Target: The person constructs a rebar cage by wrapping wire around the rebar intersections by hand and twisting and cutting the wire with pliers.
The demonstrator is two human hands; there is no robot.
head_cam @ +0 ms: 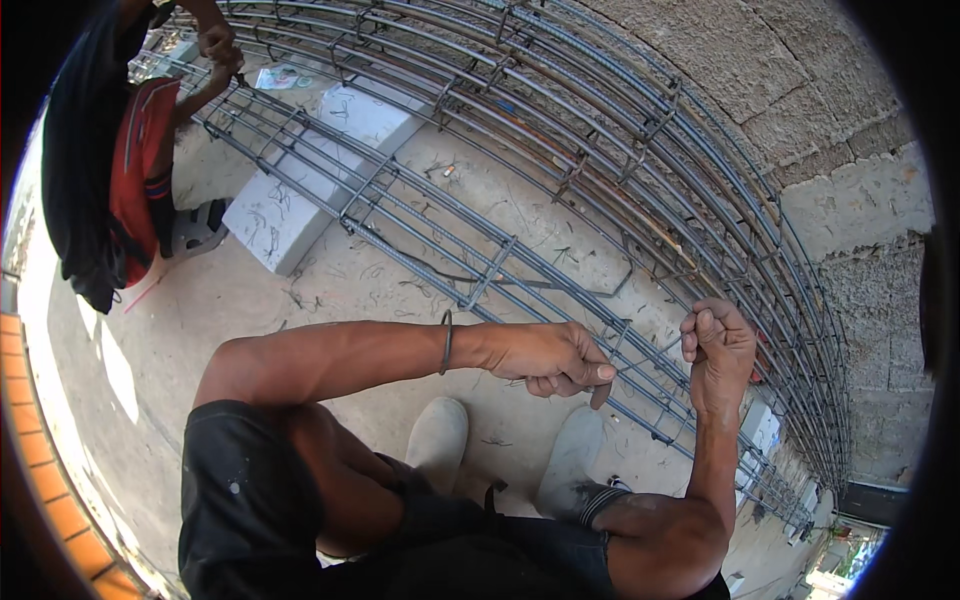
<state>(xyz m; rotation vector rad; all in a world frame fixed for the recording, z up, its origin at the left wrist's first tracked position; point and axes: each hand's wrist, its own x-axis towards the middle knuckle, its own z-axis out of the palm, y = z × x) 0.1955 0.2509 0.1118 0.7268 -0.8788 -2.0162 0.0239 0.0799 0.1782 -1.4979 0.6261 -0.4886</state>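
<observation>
A long rebar cage [420,225] crosses in front of me, its bars joined by square stirrups. My left hand [559,361] is closed at the near side of the cage, thumb and fingers pinched together. To its right, my right hand [718,337] is raised above the cage with its fingers curled under the thumb. A thin strand that looks like tie wire [654,357] runs between the two hands; its ends are hidden in the fingers. A dark ring [446,342] circles my left wrist.
More rebar cages [525,82] lie stacked against a rough block wall [750,60]. A white block [300,202] supports the near cage, with wire scraps on it and on the concrete floor [360,300]. At upper left, a co-worker [142,165] has both hands at the cage's far end.
</observation>
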